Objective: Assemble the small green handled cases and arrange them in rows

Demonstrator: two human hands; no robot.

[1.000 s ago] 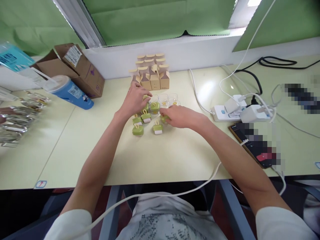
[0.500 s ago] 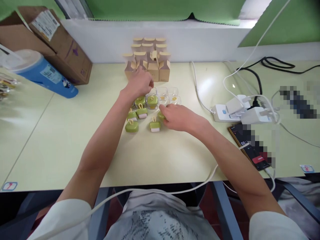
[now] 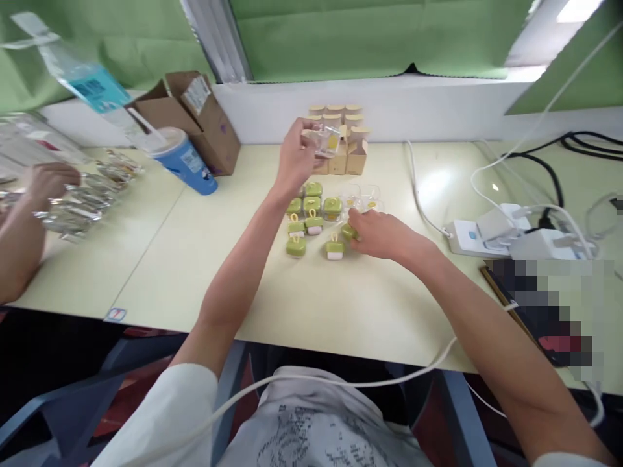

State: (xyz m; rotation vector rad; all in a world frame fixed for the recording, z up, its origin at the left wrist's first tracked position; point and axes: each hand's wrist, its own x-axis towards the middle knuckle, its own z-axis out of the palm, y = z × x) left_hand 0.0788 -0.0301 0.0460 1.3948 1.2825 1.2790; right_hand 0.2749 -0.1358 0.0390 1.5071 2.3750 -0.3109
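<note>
My left hand is closed on a clear plastic case with a yellow spot, held up in front of the small cardboard boxes. Lower right, my right hand has its fingers closed on a small green case on the table. Just left of it stands another green case with a white base and a yellow loop. Several more such cases sit further left, some inside clear cases. Other clear cases with yellow spots stand behind my right hand.
A blue cup leans by a brown carton at back left. Another person's hand rests near silvery packets. On the right are a power strip, cables and a partly blurred phone.
My left hand has risen and now shows a clear case in its fingers. My right hand stays at the green case. The view has swung left, bringing in another person's hand.
</note>
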